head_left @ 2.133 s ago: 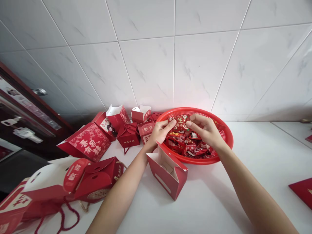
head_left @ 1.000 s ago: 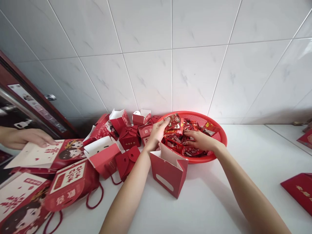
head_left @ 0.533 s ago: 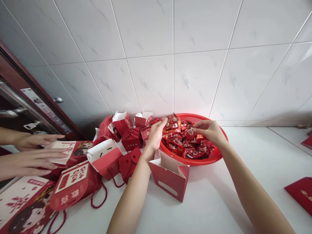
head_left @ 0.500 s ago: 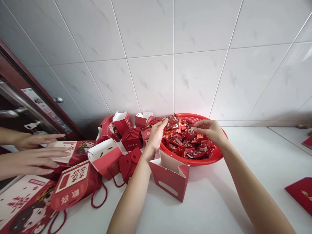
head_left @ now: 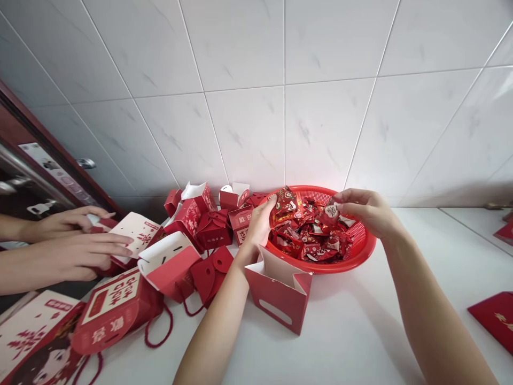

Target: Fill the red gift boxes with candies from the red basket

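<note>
My left hand (head_left: 261, 220) is closed on several red candy packets (head_left: 286, 207) with gold print, held over the left side of a red plastic basket (head_left: 363, 251). In the basket lies a heap of red wrapped candies (head_left: 306, 247). Pinched in the fingertips of my right hand (head_left: 366, 209) is a small wrapped candy (head_left: 330, 212), raised over the basket's right part. Just in front of the basket, beside my left forearm, stands a red paper box (head_left: 276, 299) with its top open.
Several red gift boxes (head_left: 214, 227) crowd the counter to the left, some with cord handles. Another person's hands (head_left: 76, 246) handle a white-and-red box (head_left: 138, 235) there. A red envelope (head_left: 495, 321) lies at the right edge. Behind is a tiled wall (head_left: 248, 133).
My right hand has lifted a candy from the heap and moved slightly right. My left hand keeps its packets. The other person's hands have shifted and now grip a box.
</note>
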`<action>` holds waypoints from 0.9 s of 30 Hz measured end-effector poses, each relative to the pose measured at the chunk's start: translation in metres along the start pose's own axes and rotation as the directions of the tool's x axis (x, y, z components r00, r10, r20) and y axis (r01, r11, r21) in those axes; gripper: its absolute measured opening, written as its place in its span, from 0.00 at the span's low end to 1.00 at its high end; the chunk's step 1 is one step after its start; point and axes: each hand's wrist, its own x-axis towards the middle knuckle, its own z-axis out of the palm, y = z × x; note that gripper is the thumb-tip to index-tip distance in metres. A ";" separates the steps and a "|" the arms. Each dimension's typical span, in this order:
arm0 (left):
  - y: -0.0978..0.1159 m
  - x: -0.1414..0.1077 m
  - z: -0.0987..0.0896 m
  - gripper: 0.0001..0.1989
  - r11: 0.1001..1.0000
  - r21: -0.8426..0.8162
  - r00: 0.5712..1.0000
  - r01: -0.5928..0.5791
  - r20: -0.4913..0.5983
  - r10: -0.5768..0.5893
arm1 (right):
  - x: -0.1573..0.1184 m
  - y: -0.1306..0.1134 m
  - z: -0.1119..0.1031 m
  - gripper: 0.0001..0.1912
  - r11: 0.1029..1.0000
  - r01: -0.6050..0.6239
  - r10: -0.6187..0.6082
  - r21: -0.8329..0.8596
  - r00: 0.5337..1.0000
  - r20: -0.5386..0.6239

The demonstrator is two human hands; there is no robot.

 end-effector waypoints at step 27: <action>0.008 -0.005 0.014 0.12 0.990 -0.133 0.970 -0.054 -0.242 0.021 | 0.042 0.035 0.069 0.18 0.350 0.437 0.333 -0.829 0.769 0.546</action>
